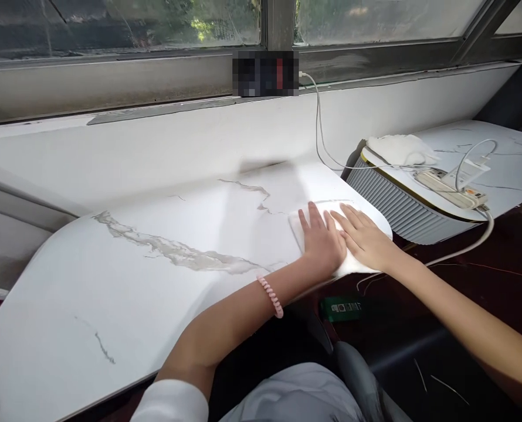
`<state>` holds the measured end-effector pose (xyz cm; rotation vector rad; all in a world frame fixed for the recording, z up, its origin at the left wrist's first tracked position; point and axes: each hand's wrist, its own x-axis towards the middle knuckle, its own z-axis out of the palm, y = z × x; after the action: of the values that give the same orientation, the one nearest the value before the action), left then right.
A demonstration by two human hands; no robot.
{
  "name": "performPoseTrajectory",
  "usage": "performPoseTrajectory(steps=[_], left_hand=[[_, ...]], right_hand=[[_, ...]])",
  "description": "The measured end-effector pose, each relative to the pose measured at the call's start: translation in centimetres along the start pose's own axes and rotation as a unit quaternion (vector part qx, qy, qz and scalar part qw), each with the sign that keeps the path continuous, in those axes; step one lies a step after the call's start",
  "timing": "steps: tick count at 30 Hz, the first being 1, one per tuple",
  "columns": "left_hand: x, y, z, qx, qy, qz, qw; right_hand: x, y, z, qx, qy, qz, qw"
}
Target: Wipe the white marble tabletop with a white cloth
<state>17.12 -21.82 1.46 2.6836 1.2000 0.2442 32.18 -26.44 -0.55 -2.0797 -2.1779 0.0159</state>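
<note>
Both hands lie flat at the right end of a white marble-patterned table (208, 217), pressed on a white cloth (352, 266). My left hand (324, 243) has its fingers spread and pointing away from me. A pink coil band (270, 296) circles that forearm. Right beside it, my right hand (365, 235) is stretched out with the fingers apart, and the two hands touch near the thumbs. Most of the cloth is hidden under them; one edge shows by the left fingers and another at the table's front edge.
A second table with a ribbed side (393, 202) stands at right, carrying a power strip (452, 189) and a crumpled white cloth (402, 150). A white cable (318, 123) runs up to a blurred device (265, 73) on the sill. Below lies a green box (341, 309).
</note>
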Motion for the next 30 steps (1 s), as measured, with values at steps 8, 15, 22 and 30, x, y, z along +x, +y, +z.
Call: performPoseTrajectory(steps=[8, 15, 22, 30], left_hand=[[-0.9, 4.4, 1.1, -0.03, 0.0, 0.008, 1.0], [1.4, 3.6, 1.5, -0.034, 0.013, 0.008, 0.999], [9.3, -0.5, 1.8, -0.007, 0.052, -0.011, 0.999], [18.2, -7.4, 0.5, 0.003, 0.031, -0.06, 0.998]], right_hand=[[-4.3, 2.9, -0.9, 0.005, -0.026, 0.056, 0.998], [0.0, 3.1, -1.2, 0.04, -0.025, 0.084, 0.995], [8.9, 5.0, -0.6, 0.053, 0.039, 0.066, 0.996], [20.9, 5.3, 0.4, 0.06, 0.076, 0.064, 0.993]])
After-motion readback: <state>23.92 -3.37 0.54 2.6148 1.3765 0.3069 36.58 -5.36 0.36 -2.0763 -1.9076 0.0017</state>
